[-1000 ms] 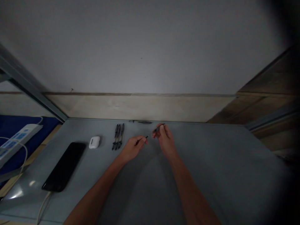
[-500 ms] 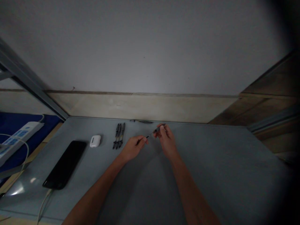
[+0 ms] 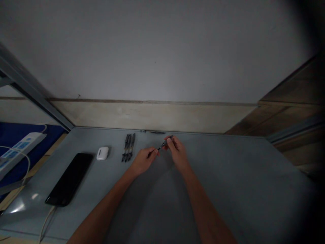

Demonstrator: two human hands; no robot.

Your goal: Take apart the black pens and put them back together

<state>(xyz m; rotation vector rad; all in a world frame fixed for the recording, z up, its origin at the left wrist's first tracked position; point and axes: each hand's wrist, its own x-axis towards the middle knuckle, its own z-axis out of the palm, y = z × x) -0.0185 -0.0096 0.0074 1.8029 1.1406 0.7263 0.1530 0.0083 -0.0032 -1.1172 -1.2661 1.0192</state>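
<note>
Above the grey table, my left hand (image 3: 145,159) pinches a thin dark pen part (image 3: 150,154) that points up to the right. My right hand (image 3: 176,151) holds a dark pen barrel (image 3: 167,141), its lower end meeting the tip of the left-hand part. Whether the two pieces are joined cannot be made out. Left of my hands, three dark pens (image 3: 128,147) lie side by side on the table. Beyond my hands, a thin dark piece (image 3: 156,132) lies along the table's back edge.
A white earbud case (image 3: 102,153) and a black phone (image 3: 69,179) with a pale cable (image 3: 46,223) lie on the left of the grey table (image 3: 228,176). A white power strip (image 3: 20,149) rests on blue material at far left. A wall (image 3: 157,117) rises behind.
My right hand has moved left and slightly down with the barrel, closing the gap to the piece in my left hand. My left hand has barely moved.
</note>
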